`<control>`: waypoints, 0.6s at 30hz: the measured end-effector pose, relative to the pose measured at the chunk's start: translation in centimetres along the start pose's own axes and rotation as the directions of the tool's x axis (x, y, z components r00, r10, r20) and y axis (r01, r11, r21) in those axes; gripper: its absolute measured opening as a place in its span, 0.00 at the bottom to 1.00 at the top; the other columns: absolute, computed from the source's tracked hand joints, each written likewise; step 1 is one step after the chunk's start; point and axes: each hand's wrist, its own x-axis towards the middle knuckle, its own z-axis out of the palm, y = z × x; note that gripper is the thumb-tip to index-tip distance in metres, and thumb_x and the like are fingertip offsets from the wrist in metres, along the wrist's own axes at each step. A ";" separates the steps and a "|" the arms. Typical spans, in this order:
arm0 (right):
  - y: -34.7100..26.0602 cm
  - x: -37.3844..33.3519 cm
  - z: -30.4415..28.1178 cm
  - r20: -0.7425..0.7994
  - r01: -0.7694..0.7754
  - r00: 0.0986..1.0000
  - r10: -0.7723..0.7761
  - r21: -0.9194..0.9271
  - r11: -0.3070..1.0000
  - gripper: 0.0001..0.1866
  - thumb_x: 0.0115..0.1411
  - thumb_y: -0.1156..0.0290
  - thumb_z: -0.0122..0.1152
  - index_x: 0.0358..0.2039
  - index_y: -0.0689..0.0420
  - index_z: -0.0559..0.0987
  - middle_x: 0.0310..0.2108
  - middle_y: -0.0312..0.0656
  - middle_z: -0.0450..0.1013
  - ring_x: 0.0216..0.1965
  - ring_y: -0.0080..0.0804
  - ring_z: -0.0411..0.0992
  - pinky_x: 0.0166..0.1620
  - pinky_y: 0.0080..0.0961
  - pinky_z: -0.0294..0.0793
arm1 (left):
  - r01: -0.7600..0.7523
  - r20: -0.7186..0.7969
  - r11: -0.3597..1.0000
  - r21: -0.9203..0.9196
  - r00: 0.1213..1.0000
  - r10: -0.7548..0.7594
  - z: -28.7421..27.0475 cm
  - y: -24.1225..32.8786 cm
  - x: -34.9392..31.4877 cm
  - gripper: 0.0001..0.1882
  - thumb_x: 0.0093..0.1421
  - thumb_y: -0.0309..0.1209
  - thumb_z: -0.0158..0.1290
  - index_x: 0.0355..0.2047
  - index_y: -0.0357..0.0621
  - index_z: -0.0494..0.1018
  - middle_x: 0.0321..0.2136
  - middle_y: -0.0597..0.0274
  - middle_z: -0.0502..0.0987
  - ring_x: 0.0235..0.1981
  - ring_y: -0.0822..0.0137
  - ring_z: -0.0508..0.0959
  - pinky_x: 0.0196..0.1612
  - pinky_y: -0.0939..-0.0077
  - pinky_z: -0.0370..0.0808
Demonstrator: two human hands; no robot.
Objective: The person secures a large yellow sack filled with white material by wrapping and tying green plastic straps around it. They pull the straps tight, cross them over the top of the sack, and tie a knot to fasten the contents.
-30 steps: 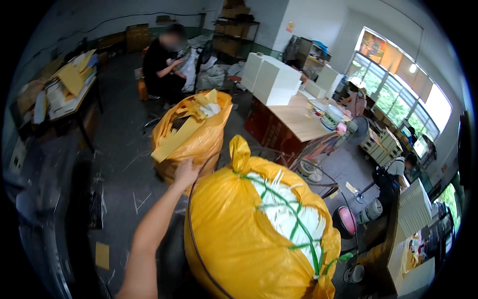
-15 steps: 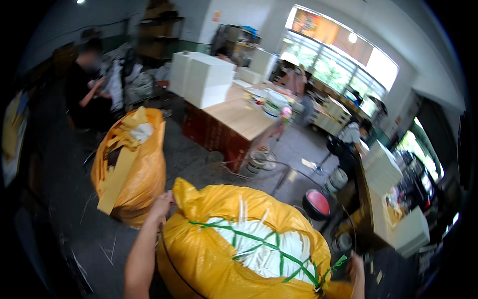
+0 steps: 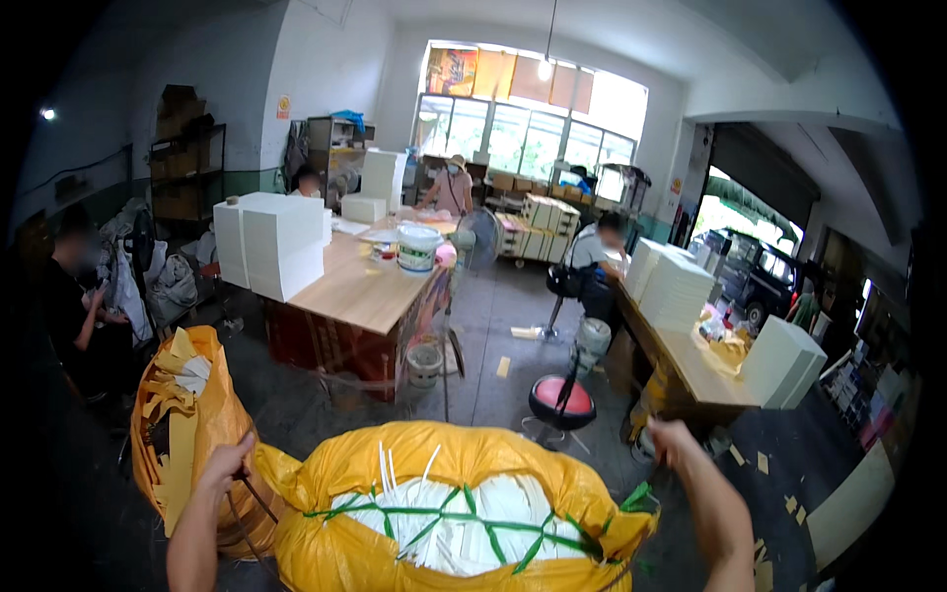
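A bulging yellow woven sack (image 3: 326, 513) fills the lower middle, stuffed with white paper strips (image 3: 464, 528). Green twine (image 3: 434, 512) criss-crosses its opening. My left hand (image 3: 229, 462) is closed at the sack's left corner, gripping a thin dark cord (image 3: 258, 501) that runs down beside the sack. Raised past the sack's right corner, my right hand (image 3: 674, 444) is also closed; what its fingers hold is too small to make out. A green twine end (image 3: 637, 495) sticks up at that corner, below the right hand.
An orange sack (image 3: 212, 395) of cardboard scraps stands at left, near a seated person (image 3: 84, 306). Ahead is a wooden table (image 3: 370, 286) with white paper stacks (image 3: 271, 247). A red-topped stool (image 3: 562, 400) and a bench (image 3: 691, 365), where another person works, lie right.
The tilted view has levelled, turning rightward. My right hand has risen away from the sack's right corner. My left hand remains by the left corner, still on the cord.
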 end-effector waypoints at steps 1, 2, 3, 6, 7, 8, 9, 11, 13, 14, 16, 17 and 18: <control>-2.0 1.7 1.2 -0.044 0.038 0.998 -0.040 -0.042 0.998 0.25 0.62 0.52 0.63 0.15 0.53 0.69 0.10 0.36 0.60 0.09 0.31 0.56 0.15 0.34 0.50 | 0.012 -0.054 1.000 -0.028 0.998 -0.014 -0.9 0.8 -1.6 0.23 0.62 0.49 0.58 0.26 0.40 0.70 0.18 0.64 0.68 0.13 0.69 0.69 0.20 0.71 0.73; -4.3 2.8 3.8 -0.013 0.112 0.994 -0.112 -0.038 0.993 0.27 0.63 0.52 0.62 0.12 0.53 0.68 0.10 0.37 0.59 0.09 0.31 0.54 0.15 0.34 0.48 | -0.001 -0.149 0.998 -0.055 0.989 -0.007 -3.1 2.2 -3.9 0.23 0.63 0.49 0.58 0.24 0.41 0.68 0.16 0.67 0.65 0.12 0.69 0.68 0.19 0.71 0.72; -6.7 2.5 5.5 0.025 0.177 0.984 -0.176 -0.054 0.983 0.26 0.64 0.54 0.62 0.13 0.54 0.68 0.09 0.38 0.59 0.09 0.31 0.54 0.15 0.35 0.48 | -0.003 -0.155 0.995 -0.101 0.988 -0.013 -4.7 2.4 -5.2 0.23 0.63 0.49 0.57 0.23 0.42 0.67 0.15 0.68 0.63 0.12 0.70 0.68 0.19 0.71 0.72; -11.5 0.8 9.9 0.060 0.150 0.988 -0.144 -0.109 0.983 0.27 0.62 0.54 0.63 0.13 0.55 0.69 0.10 0.37 0.60 0.09 0.31 0.55 0.16 0.34 0.52 | -0.067 -0.203 0.968 -0.242 0.979 0.017 -9.4 2.5 -8.9 0.23 0.65 0.48 0.55 0.20 0.47 0.65 0.14 0.69 0.62 0.12 0.71 0.66 0.18 0.74 0.70; -11.7 0.9 9.7 0.055 0.181 0.983 -0.175 -0.139 0.974 0.27 0.62 0.53 0.64 0.13 0.55 0.69 0.10 0.36 0.60 0.09 0.30 0.55 0.16 0.33 0.52 | -0.092 -0.190 0.972 -0.214 0.981 0.051 -9.9 2.5 -9.7 0.23 0.65 0.48 0.55 0.21 0.47 0.65 0.14 0.69 0.62 0.12 0.71 0.66 0.19 0.75 0.70; -11.3 2.1 8.3 0.070 0.207 0.977 -0.200 -0.104 0.973 0.26 0.61 0.54 0.64 0.13 0.55 0.69 0.11 0.36 0.60 0.09 0.30 0.55 0.16 0.32 0.53 | -0.109 -0.161 0.974 -0.199 0.984 0.077 -9.6 2.0 -9.7 0.23 0.65 0.48 0.55 0.21 0.47 0.65 0.15 0.68 0.62 0.13 0.71 0.66 0.19 0.76 0.70; -11.4 2.9 6.8 0.080 0.238 0.969 -0.233 -0.067 0.969 0.26 0.61 0.54 0.65 0.13 0.56 0.70 0.11 0.36 0.61 0.10 0.29 0.56 0.16 0.32 0.54 | -0.132 -0.129 0.973 -0.190 0.986 0.108 -8.6 2.0 -10.2 0.23 0.65 0.48 0.55 0.21 0.47 0.65 0.15 0.68 0.63 0.13 0.71 0.66 0.20 0.76 0.69; -10.7 2.4 4.8 0.078 0.301 0.952 -0.294 -0.086 0.950 0.25 0.61 0.55 0.66 0.14 0.56 0.70 0.12 0.36 0.61 0.10 0.29 0.56 0.16 0.31 0.55 | -0.161 -0.199 0.967 -0.199 0.972 0.121 -7.8 3.3 -12.3 0.21 0.65 0.47 0.56 0.25 0.42 0.70 0.16 0.68 0.64 0.14 0.73 0.66 0.20 0.78 0.68; -10.2 2.9 4.2 0.059 0.283 0.958 -0.279 -0.067 0.957 0.25 0.60 0.56 0.66 0.14 0.56 0.70 0.12 0.36 0.62 0.11 0.29 0.57 0.16 0.32 0.55 | -0.133 -0.227 0.975 -0.178 0.970 0.091 -7.5 3.5 -14.1 0.21 0.65 0.46 0.56 0.28 0.39 0.73 0.16 0.68 0.65 0.14 0.73 0.66 0.20 0.77 0.68; -9.1 2.5 2.7 0.032 0.254 0.967 -0.252 -0.077 0.964 0.24 0.60 0.57 0.66 0.14 0.56 0.69 0.13 0.37 0.62 0.11 0.29 0.58 0.16 0.32 0.55 | -0.170 -0.200 0.976 -0.139 0.970 0.141 -7.0 4.0 -14.4 0.21 0.65 0.46 0.55 0.34 0.36 0.75 0.17 0.69 0.66 0.15 0.74 0.66 0.20 0.79 0.68; -8.5 2.7 1.9 -0.009 0.256 0.965 -0.260 -0.148 0.955 0.24 0.61 0.55 0.64 0.15 0.54 0.70 0.13 0.35 0.62 0.12 0.28 0.57 0.18 0.30 0.57 | -0.226 -0.201 0.971 -0.078 0.958 0.207 -6.4 5.2 -14.4 0.19 0.66 0.43 0.55 0.36 0.35 0.76 0.18 0.66 0.70 0.15 0.74 0.68 0.19 0.79 0.67; -8.9 3.9 3.2 0.014 0.285 0.958 -0.286 -0.144 0.948 0.24 0.62 0.54 0.63 0.15 0.54 0.70 0.13 0.35 0.61 0.13 0.28 0.57 0.19 0.30 0.58 | -0.233 -0.243 0.972 -0.034 0.945 0.218 -6.9 7.8 -17.1 0.20 0.66 0.43 0.55 0.34 0.34 0.76 0.19 0.66 0.71 0.15 0.73 0.68 0.19 0.78 0.67; -8.9 5.0 1.8 0.002 0.285 0.958 -0.286 -0.092 0.954 0.23 0.62 0.54 0.63 0.16 0.53 0.70 0.13 0.35 0.62 0.12 0.27 0.57 0.18 0.30 0.57 | -0.263 -0.246 0.965 -0.007 0.936 0.253 -5.9 7.8 -15.3 0.22 0.65 0.46 0.56 0.28 0.36 0.74 0.16 0.66 0.70 0.14 0.73 0.68 0.19 0.78 0.68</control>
